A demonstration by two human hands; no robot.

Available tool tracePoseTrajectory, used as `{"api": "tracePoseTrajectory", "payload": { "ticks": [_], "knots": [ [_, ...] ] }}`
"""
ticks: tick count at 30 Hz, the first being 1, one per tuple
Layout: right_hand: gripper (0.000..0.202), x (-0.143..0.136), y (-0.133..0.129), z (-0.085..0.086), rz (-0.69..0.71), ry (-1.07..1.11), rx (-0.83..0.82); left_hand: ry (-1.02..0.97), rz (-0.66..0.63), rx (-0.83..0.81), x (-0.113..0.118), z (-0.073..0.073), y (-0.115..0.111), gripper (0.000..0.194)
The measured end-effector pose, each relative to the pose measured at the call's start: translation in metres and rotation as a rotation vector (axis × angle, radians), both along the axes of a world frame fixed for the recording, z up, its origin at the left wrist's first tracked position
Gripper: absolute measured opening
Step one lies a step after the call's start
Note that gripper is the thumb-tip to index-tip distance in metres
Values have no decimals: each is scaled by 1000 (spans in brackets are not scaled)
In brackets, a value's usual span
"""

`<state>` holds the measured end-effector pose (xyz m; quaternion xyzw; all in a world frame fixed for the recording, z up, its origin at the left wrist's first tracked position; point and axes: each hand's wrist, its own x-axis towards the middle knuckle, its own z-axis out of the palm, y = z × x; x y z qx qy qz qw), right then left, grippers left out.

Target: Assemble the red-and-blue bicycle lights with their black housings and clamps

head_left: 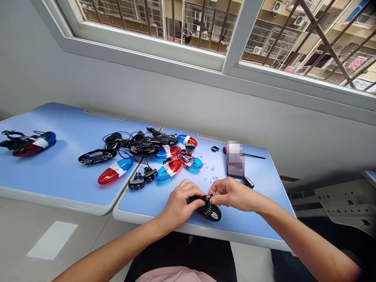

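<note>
Near the front edge of the right-hand table, a black oval housing (pixel 212 212) with a slotted grille lies under both hands. My left hand (pixel 186 200) grips its left end, thumb on top and fingers behind. At its upper edge my right hand (pixel 225 192) pinches a small black part, perhaps a clamp ring; the fingers hide most of it. Several small screws (pixel 213 168) are scattered behind the hands. To the left lie red and blue light covers (pixel 169 170) with white middles, and a black switch unit (pixel 137 182) on a cable.
A phone (pixel 235 168), partly blurred out, stands beyond my right hand beside a screwdriver (pixel 255 156). A black clamp ring (pixel 215 149) lies nearby. More housings and cables (pixel 143 147) pile across the table seam. On the left table (pixel 67 184) sits an assembled light (pixel 35 144).
</note>
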<state>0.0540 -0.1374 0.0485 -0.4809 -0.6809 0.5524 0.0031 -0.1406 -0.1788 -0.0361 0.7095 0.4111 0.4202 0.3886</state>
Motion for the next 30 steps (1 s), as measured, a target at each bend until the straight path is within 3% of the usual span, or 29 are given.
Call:
{"api": "tracePoseTrajectory", "payload": {
  "ticks": [5,7,9,15,30],
  "knots": [
    [20,4,-21,-9,-77,-35,360,-13,-57,-16,-2,-2,3,15],
    [23,6,-25,-9,-101,-61,439,25,-129,-13,-6,-2,4,31],
    [26,8,-28,-8,-137,-73,455,90,-197,8,-10,-2,4,44],
    [25,10,-38,-13,-183,-122,512,152,-159,40,-12,-5,3,39],
    [19,-2,-35,-17,-21,-271,686,137,-85,-45,-3,-4,-1,43]
  ]
}}
